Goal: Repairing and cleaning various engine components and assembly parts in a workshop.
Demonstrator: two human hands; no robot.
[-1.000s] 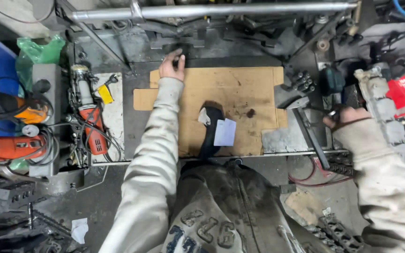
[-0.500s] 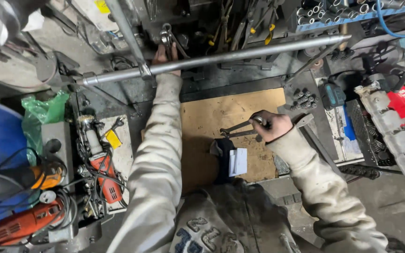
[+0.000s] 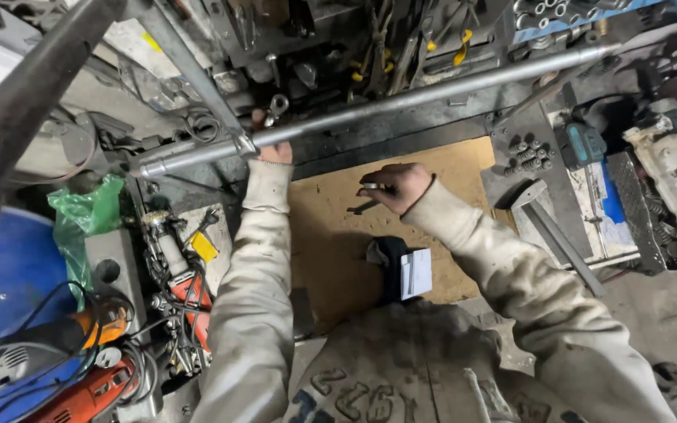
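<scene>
My left hand [image 3: 274, 149] reaches forward under a long grey metal pipe [image 3: 401, 97] that runs across the bench, and its fingers are partly hidden behind the pipe near a welded joint. My right hand [image 3: 398, 186] hovers over the brown board [image 3: 448, 235] on the bench and is closed on a small metal tool, likely a wrench [image 3: 370, 188]. A small dark metal piece [image 3: 358, 208] lies on the board just below that hand. Both sleeves are pale and dirty.
A dark pouch with a white card [image 3: 405, 270] lies on the board near me. Orange power tools [image 3: 80, 376] and a green bag [image 3: 88, 211] are at the left, a hammer [image 3: 558, 235] and sockets [image 3: 526, 153] at the right. Hand tools crowd the back.
My view has tilted and shifted closer. My right hand came from the right-hand clutter to the board, holding the tool, and has now moved up toward the pipe. My left hand stays forward at the pipe.
</scene>
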